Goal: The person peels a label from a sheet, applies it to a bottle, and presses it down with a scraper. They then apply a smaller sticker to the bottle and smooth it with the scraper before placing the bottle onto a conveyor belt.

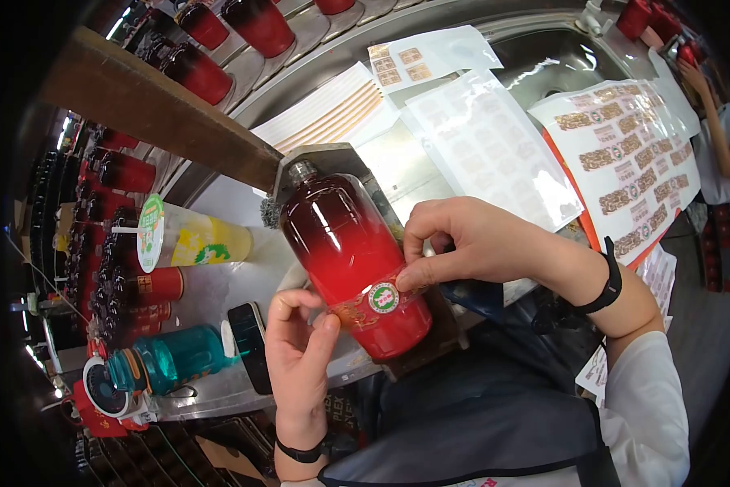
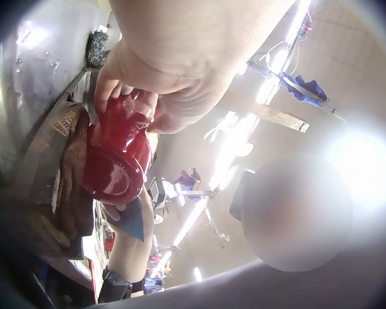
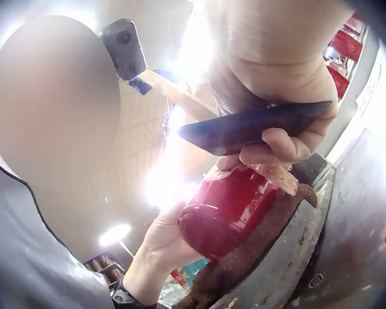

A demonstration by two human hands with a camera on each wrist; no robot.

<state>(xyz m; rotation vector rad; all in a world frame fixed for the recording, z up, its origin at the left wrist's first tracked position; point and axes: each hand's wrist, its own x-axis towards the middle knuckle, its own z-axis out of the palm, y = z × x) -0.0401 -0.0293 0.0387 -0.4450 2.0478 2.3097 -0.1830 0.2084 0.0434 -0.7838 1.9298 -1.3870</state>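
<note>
Pinching one end of a clear, gold-patterned label strip (image 1: 357, 311) with a round green-white badge: left hand (image 1: 298, 353), 8 o'clock of a glossy black-to-red bottle (image 1: 344, 235). Bottle mid-view, lying tilted, neck to 11 o'clock, strip across its red base end. Right hand (image 1: 474, 243), 2 o'clock: thumb on strip, fingers curled round a thin dark flat plate (image 3: 244, 129). Yellow-and-clear plastic cup (image 1: 211, 239) at 9 o'clock, black rectangular phone (image 1: 249, 345) at 8, both on grey metal worktop (image 1: 206, 294). White gold-printed label sheet (image 1: 624, 166), 2 o'clock.
</note>
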